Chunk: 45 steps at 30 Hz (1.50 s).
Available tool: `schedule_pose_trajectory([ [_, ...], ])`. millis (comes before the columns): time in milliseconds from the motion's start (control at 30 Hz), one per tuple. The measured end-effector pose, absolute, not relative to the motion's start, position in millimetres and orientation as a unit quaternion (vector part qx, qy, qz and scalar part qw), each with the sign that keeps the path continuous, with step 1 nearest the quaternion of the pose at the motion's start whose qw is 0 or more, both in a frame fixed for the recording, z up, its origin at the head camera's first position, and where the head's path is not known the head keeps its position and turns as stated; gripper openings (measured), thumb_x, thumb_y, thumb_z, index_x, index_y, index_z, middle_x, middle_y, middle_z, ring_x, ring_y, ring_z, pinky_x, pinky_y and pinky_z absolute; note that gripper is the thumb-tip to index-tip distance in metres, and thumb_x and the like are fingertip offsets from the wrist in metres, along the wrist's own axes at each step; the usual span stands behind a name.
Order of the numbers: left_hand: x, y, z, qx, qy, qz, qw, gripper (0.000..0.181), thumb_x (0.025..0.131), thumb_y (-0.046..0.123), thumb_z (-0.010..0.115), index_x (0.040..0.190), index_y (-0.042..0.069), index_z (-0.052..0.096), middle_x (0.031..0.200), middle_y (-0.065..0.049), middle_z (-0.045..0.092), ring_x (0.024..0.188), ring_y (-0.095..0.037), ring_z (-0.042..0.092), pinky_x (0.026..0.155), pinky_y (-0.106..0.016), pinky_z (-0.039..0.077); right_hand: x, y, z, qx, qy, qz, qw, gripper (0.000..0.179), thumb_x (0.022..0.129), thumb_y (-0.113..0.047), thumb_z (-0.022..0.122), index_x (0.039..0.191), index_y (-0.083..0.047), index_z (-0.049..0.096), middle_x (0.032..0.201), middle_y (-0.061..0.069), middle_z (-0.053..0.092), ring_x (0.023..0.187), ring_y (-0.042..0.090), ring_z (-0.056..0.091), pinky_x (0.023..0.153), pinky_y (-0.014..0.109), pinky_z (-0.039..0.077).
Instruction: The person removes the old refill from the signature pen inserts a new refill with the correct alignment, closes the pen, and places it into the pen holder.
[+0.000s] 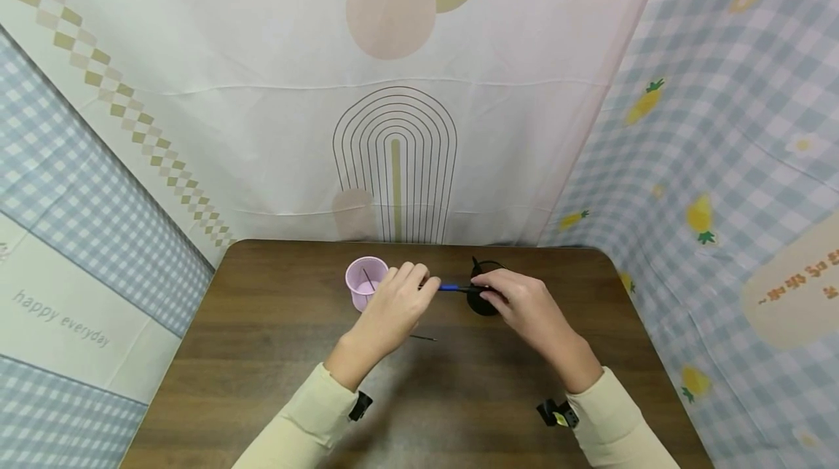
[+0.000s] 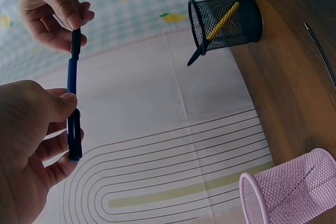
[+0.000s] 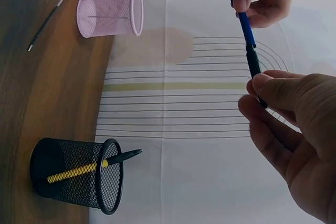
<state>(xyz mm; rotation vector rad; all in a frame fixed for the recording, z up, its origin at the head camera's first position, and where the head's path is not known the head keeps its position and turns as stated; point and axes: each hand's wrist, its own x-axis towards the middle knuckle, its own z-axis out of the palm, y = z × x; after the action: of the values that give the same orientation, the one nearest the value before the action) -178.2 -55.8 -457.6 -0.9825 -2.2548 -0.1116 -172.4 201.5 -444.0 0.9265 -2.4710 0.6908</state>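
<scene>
Level above the table, a pen (image 1: 449,288) with a blue part and a black part stretches between both hands. My left hand (image 1: 397,301) pinches its blue part (image 2: 72,80) between thumb and fingers. On the black end (image 3: 253,61), the thumb and fingers of my right hand (image 1: 526,303) grip. In the right wrist view the two parts meet end to end; whether they are fully joined I cannot tell. Behind my left hand is a pink mesh pen cup (image 3: 105,14) with a thin stick in it. A black mesh cup (image 3: 73,174) holds a yellow-and-black pen (image 3: 79,171).
A thin dark stick like a pen refill (image 3: 44,26) lies on the brown wooden table (image 1: 275,352), partly behind my left hand in the head view. Patterned cloths (image 1: 275,148) hang along the table's back and sides.
</scene>
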Motion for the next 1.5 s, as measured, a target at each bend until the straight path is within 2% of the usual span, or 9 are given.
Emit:
schedule_pose_trajectory([
  [200,-178.8,-56.7,-458.1,-0.374,-0.864,-0.042,0.335,0.02,0.084,0.002,0.075,0.098,0.01,0.064,0.096,-0.005,0.059,0.085,-0.022,0.055,0.064,-0.031,0.04,-174.8,203.3,-445.4,0.346,-0.881,0.252,0.202,0.028,0.085,0.0,0.08,0.111,-0.009,0.074,0.11,0.005,0.075,0.098,0.019,0.073,0.078,0.032,0.061],
  [400,-178.5,-58.2,-458.8,-0.373,-0.863,-0.046,0.336,0.019,0.085,0.002,0.075,0.097,0.01,0.064,0.096,-0.005,0.059,0.085,-0.022,0.056,0.063,-0.03,0.04,-177.6,203.9,-448.0,0.352,-0.871,0.259,0.225,0.025,0.081,0.002,0.082,0.103,-0.008,0.074,0.104,0.003,0.073,0.092,0.017,0.072,0.073,0.031,0.061],
  [567,-179.2,-58.3,-459.9,-0.374,-0.862,-0.049,0.338,0.017,0.086,0.002,0.074,0.097,0.01,0.064,0.096,-0.005,0.059,0.085,-0.022,0.056,0.063,-0.03,0.04,-177.1,204.1,-448.1,0.349,-0.87,0.27,0.221,0.025,0.081,0.002,0.083,0.102,-0.01,0.075,0.102,0.002,0.073,0.089,0.015,0.072,0.071,0.028,0.06],
  [833,-178.2,-58.9,-460.0,-0.372,-0.864,-0.057,0.334,0.026,0.078,-0.003,0.074,0.097,0.011,0.063,0.095,-0.005,0.059,0.084,-0.023,0.056,0.064,-0.03,0.039,-177.1,205.0,-446.8,0.342,-0.874,0.266,0.222,0.023,0.082,-0.002,0.083,0.103,-0.012,0.076,0.102,0.0,0.075,0.092,0.014,0.069,0.073,0.032,0.059],
  [1100,-177.2,-59.3,-459.5,-0.376,-0.865,-0.067,0.326,0.034,0.073,-0.005,0.077,0.1,0.011,0.064,0.097,-0.006,0.06,0.087,-0.024,0.057,0.065,-0.031,0.041,-177.0,205.5,-447.8,0.338,-0.87,0.291,0.21,0.026,0.082,0.001,0.082,0.105,-0.01,0.076,0.104,0.001,0.074,0.093,0.014,0.07,0.071,0.03,0.059],
  [1333,-175.3,-59.2,-457.3,-0.378,-0.861,-0.066,0.334,0.027,0.08,-0.001,0.076,0.101,0.009,0.065,0.097,-0.006,0.061,0.087,-0.023,0.058,0.066,-0.031,0.041,-176.5,204.8,-450.2,0.323,-0.87,0.311,0.206,0.023,0.084,0.0,0.081,0.104,-0.01,0.076,0.103,0.0,0.074,0.089,0.012,0.07,0.07,0.025,0.058],
  [1500,-174.2,-60.1,-456.2,-0.382,-0.859,-0.074,0.334,0.031,0.077,-0.005,0.074,0.103,0.01,0.066,0.098,-0.005,0.061,0.088,-0.022,0.058,0.066,-0.03,0.041,-176.1,206.5,-452.5,0.318,-0.869,0.32,0.206,0.022,0.085,-0.001,0.08,0.105,-0.008,0.077,0.104,-0.001,0.074,0.088,0.011,0.069,0.07,0.021,0.056],
])
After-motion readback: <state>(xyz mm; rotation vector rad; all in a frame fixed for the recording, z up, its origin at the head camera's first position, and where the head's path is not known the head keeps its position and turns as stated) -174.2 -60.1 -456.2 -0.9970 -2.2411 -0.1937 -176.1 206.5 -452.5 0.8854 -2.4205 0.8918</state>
